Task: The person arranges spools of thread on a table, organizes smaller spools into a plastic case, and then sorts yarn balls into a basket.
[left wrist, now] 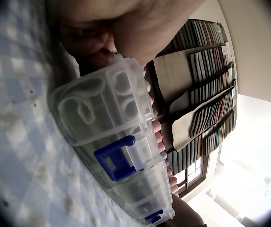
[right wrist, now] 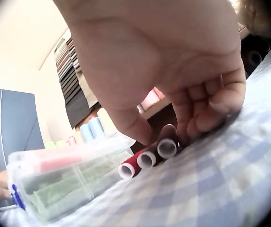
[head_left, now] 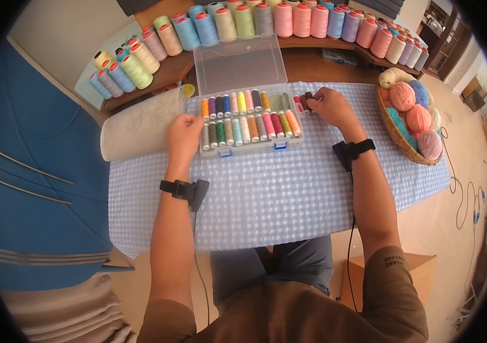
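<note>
Mostly full clr spool box (head_left: pixel 250 148), L hand (head_left: pixel 184 136) curled on edge (left wrist: pixel 134 70), R hand (head_left: pixel 331 108) pinched on brn spool (right wrist: pixel 168 135)

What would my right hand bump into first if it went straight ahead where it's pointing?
Likely the middle dark spool, beside the outer spool your right hand seems to pinch; the red spool and clear box lie beyond, though depth is unclear.

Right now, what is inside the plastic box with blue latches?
Inside the plastic box, two rows of thread spools lie in many colours, with a pale green stretch at back right. What is beneath the spools is covered.
</note>
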The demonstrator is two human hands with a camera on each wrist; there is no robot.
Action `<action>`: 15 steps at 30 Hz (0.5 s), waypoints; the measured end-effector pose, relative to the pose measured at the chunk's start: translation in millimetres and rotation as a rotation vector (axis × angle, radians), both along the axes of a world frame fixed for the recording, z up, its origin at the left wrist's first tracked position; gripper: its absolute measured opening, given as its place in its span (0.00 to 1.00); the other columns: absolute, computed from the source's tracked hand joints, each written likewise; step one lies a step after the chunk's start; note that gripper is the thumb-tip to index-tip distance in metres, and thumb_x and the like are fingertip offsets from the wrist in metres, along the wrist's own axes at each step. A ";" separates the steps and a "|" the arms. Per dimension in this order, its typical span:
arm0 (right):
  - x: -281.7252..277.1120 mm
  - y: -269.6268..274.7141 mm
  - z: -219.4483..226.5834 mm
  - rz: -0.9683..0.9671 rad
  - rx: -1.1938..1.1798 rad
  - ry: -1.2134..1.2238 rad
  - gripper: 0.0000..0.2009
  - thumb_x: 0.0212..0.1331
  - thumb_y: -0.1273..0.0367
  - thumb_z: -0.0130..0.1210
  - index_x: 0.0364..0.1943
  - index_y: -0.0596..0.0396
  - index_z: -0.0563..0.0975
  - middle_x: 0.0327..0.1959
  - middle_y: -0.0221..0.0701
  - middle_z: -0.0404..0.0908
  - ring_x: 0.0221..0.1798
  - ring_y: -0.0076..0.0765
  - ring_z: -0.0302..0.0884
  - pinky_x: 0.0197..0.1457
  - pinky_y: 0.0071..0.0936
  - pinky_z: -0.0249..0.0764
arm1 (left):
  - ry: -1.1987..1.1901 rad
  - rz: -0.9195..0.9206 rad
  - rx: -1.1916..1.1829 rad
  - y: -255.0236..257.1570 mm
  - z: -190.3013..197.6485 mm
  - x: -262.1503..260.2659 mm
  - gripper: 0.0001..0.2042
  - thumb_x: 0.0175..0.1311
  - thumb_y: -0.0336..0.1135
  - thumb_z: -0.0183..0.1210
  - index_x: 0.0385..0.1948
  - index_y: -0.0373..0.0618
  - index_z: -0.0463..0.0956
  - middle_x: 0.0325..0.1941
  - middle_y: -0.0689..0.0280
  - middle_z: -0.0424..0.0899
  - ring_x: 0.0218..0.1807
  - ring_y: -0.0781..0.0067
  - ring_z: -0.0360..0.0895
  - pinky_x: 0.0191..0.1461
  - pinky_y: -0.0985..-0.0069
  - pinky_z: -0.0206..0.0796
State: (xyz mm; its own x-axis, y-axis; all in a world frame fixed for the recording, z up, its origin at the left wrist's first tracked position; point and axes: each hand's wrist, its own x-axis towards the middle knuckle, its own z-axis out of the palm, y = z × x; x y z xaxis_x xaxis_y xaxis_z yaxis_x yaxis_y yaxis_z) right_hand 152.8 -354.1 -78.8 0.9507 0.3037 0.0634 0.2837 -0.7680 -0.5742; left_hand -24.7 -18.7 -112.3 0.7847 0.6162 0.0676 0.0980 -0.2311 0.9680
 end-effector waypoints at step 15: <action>-35.7 13.1 30.9 0.379 0.364 -0.071 0.12 0.61 0.65 0.63 0.44 0.56 0.85 0.25 0.38 0.84 0.29 0.42 0.83 0.39 0.36 0.78 | 0.023 0.011 0.074 0.4 -0.1 -1.0 0.12 0.65 0.38 0.63 0.33 0.36 0.80 0.27 0.68 0.82 0.26 0.81 0.74 0.31 0.77 0.66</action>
